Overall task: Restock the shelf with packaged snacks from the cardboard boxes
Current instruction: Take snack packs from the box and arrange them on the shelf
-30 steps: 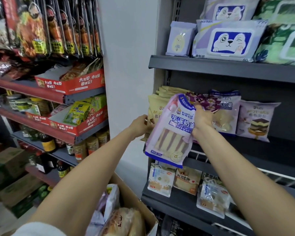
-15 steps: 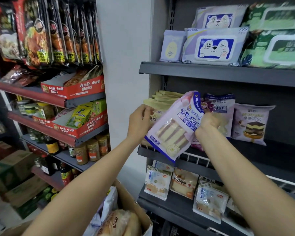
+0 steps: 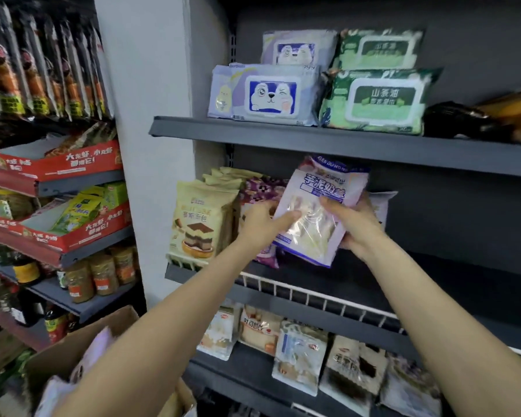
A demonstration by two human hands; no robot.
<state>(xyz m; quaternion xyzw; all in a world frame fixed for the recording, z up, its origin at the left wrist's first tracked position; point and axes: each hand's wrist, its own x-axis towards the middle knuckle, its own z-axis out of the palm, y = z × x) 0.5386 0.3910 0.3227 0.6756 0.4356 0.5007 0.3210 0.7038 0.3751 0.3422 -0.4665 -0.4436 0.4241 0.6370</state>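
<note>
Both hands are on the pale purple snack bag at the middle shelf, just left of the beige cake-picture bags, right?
Not quite. The head view shows both hands, left and right, on the pale purple snack bag at the middle shelf, but right of the beige cake-picture bags.

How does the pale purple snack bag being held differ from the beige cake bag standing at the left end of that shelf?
The pale purple and white snack bag is tilted and held in front of the dark middle shelf; the beige cake-picture bag stands upright on it. The purple bag has a clear window; the beige bag shows a printed layered cake. The right hand grips the purple bag and the left hand touches it; neither hand touches the beige bag. Both are soft sealed packets.
</note>
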